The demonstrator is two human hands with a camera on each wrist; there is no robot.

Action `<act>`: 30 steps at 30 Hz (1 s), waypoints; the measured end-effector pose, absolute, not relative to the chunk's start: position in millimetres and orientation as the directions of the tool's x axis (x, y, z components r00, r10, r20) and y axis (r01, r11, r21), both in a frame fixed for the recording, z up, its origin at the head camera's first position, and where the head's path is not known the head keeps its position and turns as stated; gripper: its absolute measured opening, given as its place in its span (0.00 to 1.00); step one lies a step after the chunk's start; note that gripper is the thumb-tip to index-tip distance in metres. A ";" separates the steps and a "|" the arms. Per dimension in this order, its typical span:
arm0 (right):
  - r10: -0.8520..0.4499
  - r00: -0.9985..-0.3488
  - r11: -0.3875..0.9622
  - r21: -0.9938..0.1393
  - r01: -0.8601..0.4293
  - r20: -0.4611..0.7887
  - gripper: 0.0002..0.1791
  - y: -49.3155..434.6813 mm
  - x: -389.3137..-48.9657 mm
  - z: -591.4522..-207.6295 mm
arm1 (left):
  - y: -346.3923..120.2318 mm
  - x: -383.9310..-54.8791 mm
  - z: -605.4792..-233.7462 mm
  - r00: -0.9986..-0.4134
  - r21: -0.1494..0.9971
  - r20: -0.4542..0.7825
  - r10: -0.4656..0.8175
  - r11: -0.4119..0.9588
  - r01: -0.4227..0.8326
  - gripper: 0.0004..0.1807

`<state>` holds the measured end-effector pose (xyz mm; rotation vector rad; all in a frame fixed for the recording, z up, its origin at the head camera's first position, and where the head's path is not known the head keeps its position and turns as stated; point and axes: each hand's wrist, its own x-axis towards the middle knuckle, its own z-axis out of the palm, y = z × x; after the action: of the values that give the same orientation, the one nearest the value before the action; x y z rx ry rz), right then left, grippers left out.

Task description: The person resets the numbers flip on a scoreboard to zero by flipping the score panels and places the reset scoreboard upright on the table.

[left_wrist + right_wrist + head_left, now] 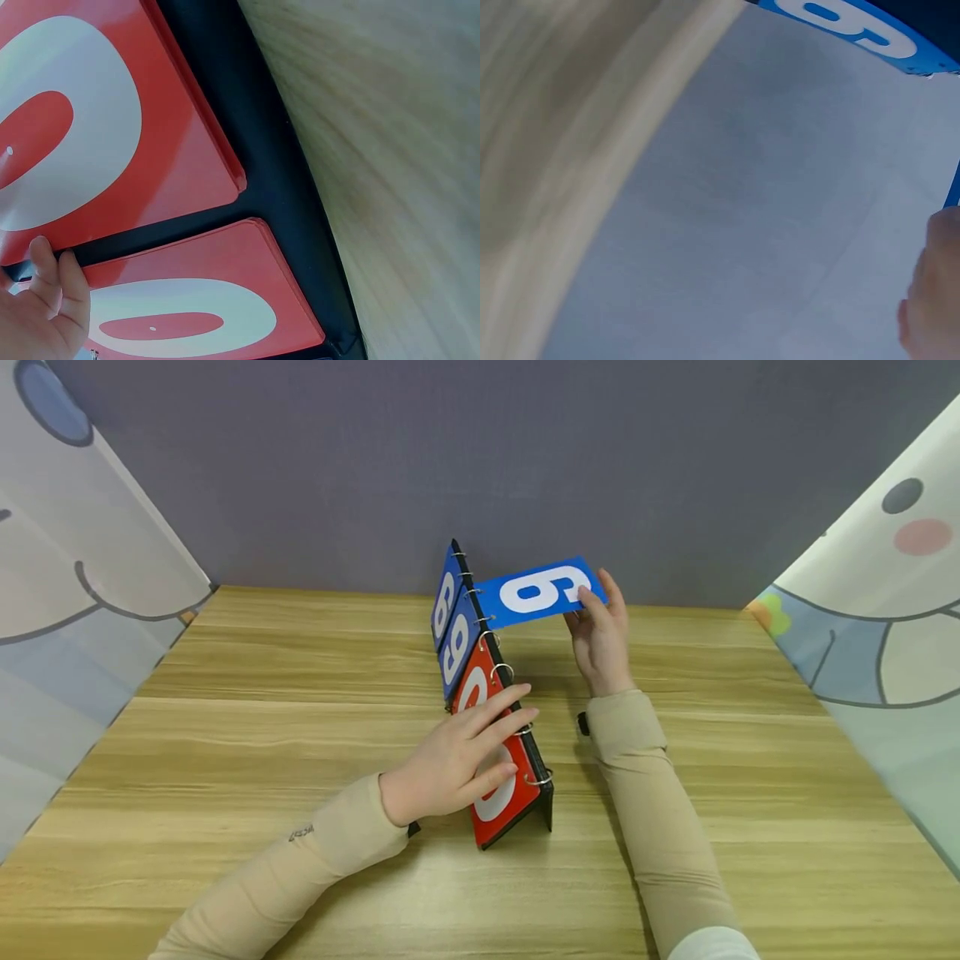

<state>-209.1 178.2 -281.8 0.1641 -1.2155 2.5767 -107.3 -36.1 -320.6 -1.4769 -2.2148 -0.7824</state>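
Note:
A flip scoreboard with a black stand [546, 810] and metal rings [538, 778] stands like a tent on the table. Red cards with white zeros [187, 150] hang on its near half, blue cards [453, 647] with white digits on its far half. My left hand [442, 768] rests over the red cards, fingers spread and nearly straight, fingertips at the ringed top edge. On the far right, my right hand [603, 639] pinches the outer end of one blue card [491, 602], held out from the rings roughly level. The right wrist view catches only part of this hand [937, 292].
The scoreboard stands on a wood-grain table [300, 752]. Behind it rises a dark grey panel [337, 477]. Printed cartoon panels flank the table at left [60, 552] and right [885, 602].

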 end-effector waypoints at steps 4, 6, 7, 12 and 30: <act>0.136 -0.917 -0.523 -0.759 -0.388 0.375 0.22 169.0 -204.8 -276.3 | -35.1 -107.1 -321.1 -0.387 0.242 0.578 0.719 0.302 0.922 0.32; 0.081 -0.904 -0.477 -0.780 -0.405 0.420 0.20 164.8 -203.9 -274.7 | -34.5 -106.9 -321.4 -0.388 0.240 0.578 0.718 0.305 0.922 0.33; 0.054 -0.903 -0.453 -0.796 -0.402 0.426 0.20 162.7 -203.6 -273.8 | -34.2 -106.8 -321.5 -0.390 0.241 0.576 0.718 0.307 0.921 0.33; -0.109 -0.891 -0.309 -0.867 -0.390 0.440 0.26 155.3 -205.5 -271.7 | -34.0 -106.9 -321.3 -0.385 0.232 0.582 0.716 0.308 0.923 0.33; -0.406 -0.795 0.281 -0.766 -0.578 0.451 0.17 131.0 -209.8 -269.3 | -34.5 -108.7 -324.2 -0.355 0.201 0.614 0.704 0.295 0.934 0.31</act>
<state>-209.8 131.0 -269.3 0.9228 -2.3756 1.5330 -108.7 -34.5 -324.2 -1.4655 -2.1592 -0.7576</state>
